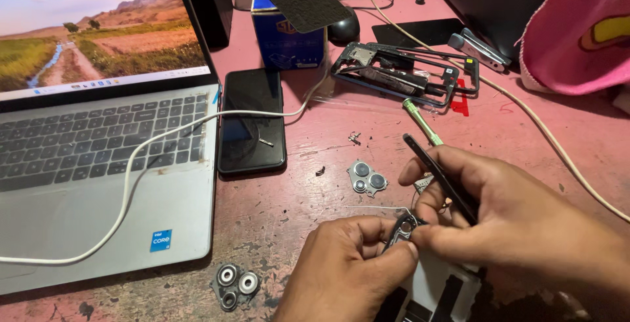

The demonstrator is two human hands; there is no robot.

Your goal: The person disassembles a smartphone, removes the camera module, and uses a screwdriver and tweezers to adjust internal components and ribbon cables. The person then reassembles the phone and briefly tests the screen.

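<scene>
the left hand (354, 266) and the right hand (499, 210) meet low in the view, both pinching a small dark metal camera frame piece (402, 229) between thumb and fingertips, so both hands are closed on it. the right hand also carries a pair of slim black tweezers (438, 176), tucked along its fingers and pointing up and to the left. under the hands lies a white and black phone panel (433, 296), partly hidden by them.

on the worn pink surface (315, 197) just up and left of the hands sits a grey triple-lens camera cover (367, 178), and a second grey triple-ring lens cover (235, 284) lies near the bottom edge, just beside the front corner of the open silver laptop (98, 184). a white cable (151, 148) runs across the laptop's keyboard and palm rest. a black smartphone with a dark screen (252, 120) lies flat beside the laptop, with a tiny metal part on its glass.

further back rests a stripped black phone midframe (400, 73), and a green-handled screwdriver (422, 120) lies just in front of it, tilted toward the hands. a few loose small screws (354, 138) lie between the smartphone and the screwdriver. a blue box (289, 40) stands behind the smartphone, and pink cloth (577, 27) fills the upper right corner.
</scene>
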